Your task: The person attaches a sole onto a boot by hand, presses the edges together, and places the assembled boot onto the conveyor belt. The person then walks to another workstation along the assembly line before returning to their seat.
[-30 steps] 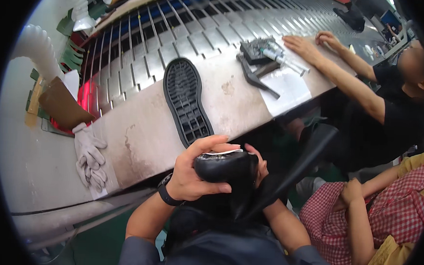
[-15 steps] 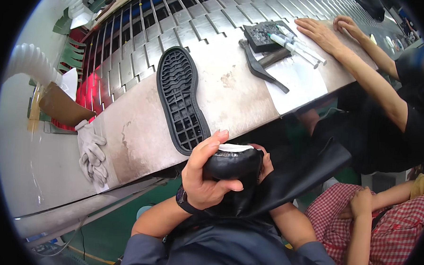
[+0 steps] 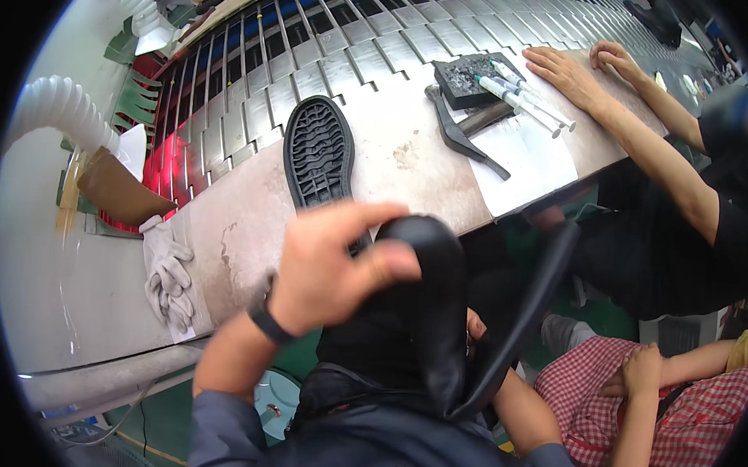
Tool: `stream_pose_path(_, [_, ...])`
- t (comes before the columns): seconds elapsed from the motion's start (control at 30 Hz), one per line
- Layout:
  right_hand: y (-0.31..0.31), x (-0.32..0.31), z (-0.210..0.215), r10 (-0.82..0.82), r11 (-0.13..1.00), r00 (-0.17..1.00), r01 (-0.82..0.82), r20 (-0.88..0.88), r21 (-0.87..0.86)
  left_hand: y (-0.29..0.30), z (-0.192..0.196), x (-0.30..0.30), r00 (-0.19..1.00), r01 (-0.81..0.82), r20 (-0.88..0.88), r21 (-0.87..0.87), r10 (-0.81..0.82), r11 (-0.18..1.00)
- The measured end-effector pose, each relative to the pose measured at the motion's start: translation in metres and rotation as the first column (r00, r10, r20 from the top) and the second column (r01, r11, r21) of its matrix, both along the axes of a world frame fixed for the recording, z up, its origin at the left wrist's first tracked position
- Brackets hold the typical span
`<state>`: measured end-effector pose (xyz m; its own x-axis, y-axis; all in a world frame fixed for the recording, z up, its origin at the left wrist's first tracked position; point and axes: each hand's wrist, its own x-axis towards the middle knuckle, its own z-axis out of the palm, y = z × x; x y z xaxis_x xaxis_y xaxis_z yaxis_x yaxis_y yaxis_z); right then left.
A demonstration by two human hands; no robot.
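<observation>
Left hand (image 3: pixel 326 269) wrapped over a black shoe upper (image 3: pixel 417 306), grip closed on its rounded end, thumb across the top. Right hand (image 3: pixel 472 328) almost wholly hidden behind the upper; state of its grip not discernible. Upper held above the lap, just off the near edge of the desk (image 3: pixel 249 228). Black outsole (image 3: pixel 317 153) tread-up on the desk, close beyond the left hand. White gloves (image 3: pixel 168 270) to the left. A co-worker's hands (image 3: pixel 569 71) beside a black tray (image 3: pixel 467 76) and white tubes (image 3: pixel 522 94).

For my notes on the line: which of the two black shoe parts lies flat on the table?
The black outsole lies flat, tread up, untouched. The other, a black shoe upper, is off the table, under the left hand.
</observation>
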<state>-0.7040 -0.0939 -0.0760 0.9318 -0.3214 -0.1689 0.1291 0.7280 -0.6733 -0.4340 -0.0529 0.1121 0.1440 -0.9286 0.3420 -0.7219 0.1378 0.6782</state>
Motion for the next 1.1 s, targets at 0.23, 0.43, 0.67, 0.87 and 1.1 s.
stream_pose_path(0.23, [0.005, -0.011, -0.047, 0.146, 0.904, 0.986, -0.165, 0.077, 0.395, -0.073, -0.071, 0.194, 0.935, -0.345, 0.137, 0.125, 0.328, 0.930])
stream_pose_path(0.43, [-0.002, -0.004, -0.040, 0.135, 0.936, 0.990, -0.118, -0.030, 0.332, -0.013, -0.024, 0.121, 0.630, -0.229, -0.739, 0.117, 0.239, 0.966])
stream_pose_path(0.67, [0.003, 0.009, -0.007, -0.011, 0.958, 0.999, 0.020, -0.031, 0.287, 0.077, -0.040, 0.008, 0.240, 0.059, -0.943, 0.251, 0.230, 0.966])
stream_pose_path(0.87, [0.014, 0.019, 0.014, -0.099, 0.958, 0.972, 0.151, -0.213, 0.242, 0.085, -0.071, -0.005, 0.014, 0.275, -1.000, -0.017, -0.022, 0.961])
stream_pose_path(1.1, [0.010, 0.009, -0.006, -0.010, 0.876, 0.970, 0.126, -0.243, 0.466, 0.086, -0.084, -0.008, 0.103, 0.214, -0.990, -0.073, -0.096, 0.974])
